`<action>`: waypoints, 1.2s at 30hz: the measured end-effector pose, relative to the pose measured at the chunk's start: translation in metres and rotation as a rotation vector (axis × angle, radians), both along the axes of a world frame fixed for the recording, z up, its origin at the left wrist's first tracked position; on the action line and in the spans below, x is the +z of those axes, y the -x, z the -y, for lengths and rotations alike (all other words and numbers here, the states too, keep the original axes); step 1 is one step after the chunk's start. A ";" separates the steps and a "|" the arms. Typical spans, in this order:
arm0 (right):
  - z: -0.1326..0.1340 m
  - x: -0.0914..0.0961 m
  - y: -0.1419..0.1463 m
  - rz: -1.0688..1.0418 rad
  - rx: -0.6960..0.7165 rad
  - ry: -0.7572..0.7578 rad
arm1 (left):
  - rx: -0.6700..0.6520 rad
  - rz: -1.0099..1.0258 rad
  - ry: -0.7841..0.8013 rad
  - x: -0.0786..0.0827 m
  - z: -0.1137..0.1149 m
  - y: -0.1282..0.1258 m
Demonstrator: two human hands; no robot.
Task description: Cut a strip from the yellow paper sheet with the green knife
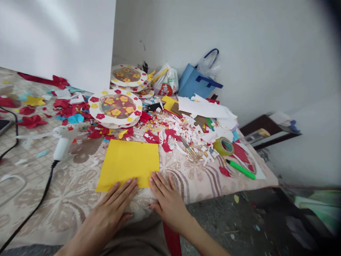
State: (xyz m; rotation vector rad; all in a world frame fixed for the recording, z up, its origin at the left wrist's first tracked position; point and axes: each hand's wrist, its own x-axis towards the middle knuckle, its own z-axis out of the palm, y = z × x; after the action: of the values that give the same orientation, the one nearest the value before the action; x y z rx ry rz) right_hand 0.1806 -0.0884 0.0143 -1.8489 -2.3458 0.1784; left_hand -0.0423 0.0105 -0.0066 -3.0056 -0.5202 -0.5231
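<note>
At your 10 o'clock on the bench (pixel 80 199): white glue gun (pixel 61 142), black cord trailing to 7. At 11: decorated plate (pixel 115 108) with red and yellow flowers, more plates stacked (pixel 129 79) behind it. At 12: white plastic bag (pixel 165 82), blue paper bag (pixel 192 84) just beside it against the wall. Paper scraps (pixel 176 133) are scattered mid-bench, with gold scissors (pixel 192 153) lying in them. At 2: tape roll (pixel 223 146), green marker (pixel 240 169) near it. White sheets (pixel 202 106) are piled at 1. Dark shelf (pixel 266 129) off the bench at 3.
</note>
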 end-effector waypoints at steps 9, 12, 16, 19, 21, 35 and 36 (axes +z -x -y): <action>0.003 0.004 -0.005 -0.068 -0.020 0.029 | 0.025 0.052 -0.034 -0.016 -0.008 0.031; 0.003 0.009 -0.006 -0.087 -0.014 0.059 | 0.029 0.072 -0.002 -0.019 -0.011 0.032; 0.005 0.023 -0.024 -0.154 0.044 0.021 | 0.048 0.104 0.079 -0.013 -0.019 0.025; 0.011 0.038 -0.068 -0.193 -0.186 -0.135 | -0.015 0.163 0.081 -0.003 -0.025 0.015; 0.022 0.045 -0.117 -0.172 -0.400 -0.311 | -0.078 0.175 0.054 0.002 -0.026 0.007; 0.132 -0.016 -0.357 0.316 -0.886 -0.154 | -0.069 0.110 0.028 0.002 -0.013 -0.013; 0.133 -0.017 -0.358 0.317 -0.888 -0.160 | -0.062 0.103 0.019 0.001 -0.012 -0.015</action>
State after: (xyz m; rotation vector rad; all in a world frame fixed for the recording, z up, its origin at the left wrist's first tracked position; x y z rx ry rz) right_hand 0.5390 -0.2214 -0.0027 -2.7435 -1.3865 -0.4128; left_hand -0.0274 0.0226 -0.0052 -3.0343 -0.4412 -0.6835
